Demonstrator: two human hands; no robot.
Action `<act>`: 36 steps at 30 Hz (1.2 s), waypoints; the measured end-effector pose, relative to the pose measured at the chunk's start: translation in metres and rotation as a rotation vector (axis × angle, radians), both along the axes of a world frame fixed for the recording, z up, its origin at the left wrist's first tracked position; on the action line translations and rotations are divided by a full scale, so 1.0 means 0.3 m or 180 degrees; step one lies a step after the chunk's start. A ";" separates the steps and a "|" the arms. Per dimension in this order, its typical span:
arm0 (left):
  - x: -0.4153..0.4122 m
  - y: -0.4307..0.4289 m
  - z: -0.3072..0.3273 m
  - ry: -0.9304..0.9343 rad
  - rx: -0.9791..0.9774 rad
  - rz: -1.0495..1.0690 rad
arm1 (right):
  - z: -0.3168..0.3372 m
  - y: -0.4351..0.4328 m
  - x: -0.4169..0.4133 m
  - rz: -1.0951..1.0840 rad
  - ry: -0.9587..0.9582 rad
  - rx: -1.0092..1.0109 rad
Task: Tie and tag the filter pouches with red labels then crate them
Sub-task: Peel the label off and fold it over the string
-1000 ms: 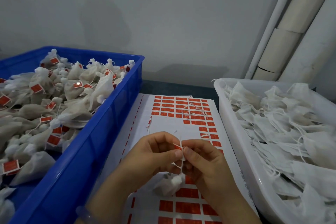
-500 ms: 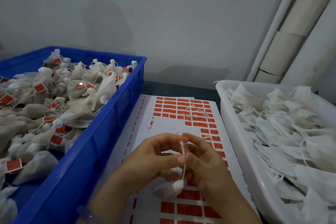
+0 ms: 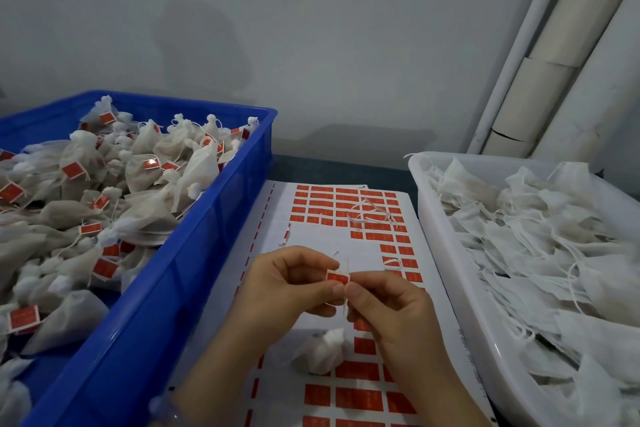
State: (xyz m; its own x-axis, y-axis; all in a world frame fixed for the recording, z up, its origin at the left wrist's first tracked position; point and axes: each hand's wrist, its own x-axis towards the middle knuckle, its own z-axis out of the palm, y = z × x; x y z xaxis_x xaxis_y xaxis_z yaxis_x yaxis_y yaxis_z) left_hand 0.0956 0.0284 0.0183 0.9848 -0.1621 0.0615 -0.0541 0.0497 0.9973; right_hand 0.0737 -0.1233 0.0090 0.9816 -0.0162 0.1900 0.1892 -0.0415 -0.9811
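Note:
My left hand [image 3: 287, 288] and my right hand [image 3: 388, 305] meet over the sheet of red labels [image 3: 346, 211]. Between their thumbs and forefingers they pinch a small red label [image 3: 337, 277] folded onto the white string of a filter pouch. The tied pouch [image 3: 322, 350] hangs on that string just below the hands, above the sheet. The blue crate [image 3: 166, 274] on the left holds several tagged pouches. The white tray [image 3: 450, 253] on the right holds several untagged pouches with loose strings.
Loose bits of white string [image 3: 370, 211] lie on the label sheet near its far end. A grey wall stands close behind, with white pipes and cardboard tubes [image 3: 540, 87] leaning in the right corner.
Half a second ago only the string showed between the fingertips; now the red label shows there again, pinched onto the string. The hands stayed in place over the sheet.

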 end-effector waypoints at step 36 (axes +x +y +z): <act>0.014 -0.009 -0.035 -0.0526 0.0645 -0.0031 | -0.028 0.015 -0.003 -0.0146 -0.0264 -0.0282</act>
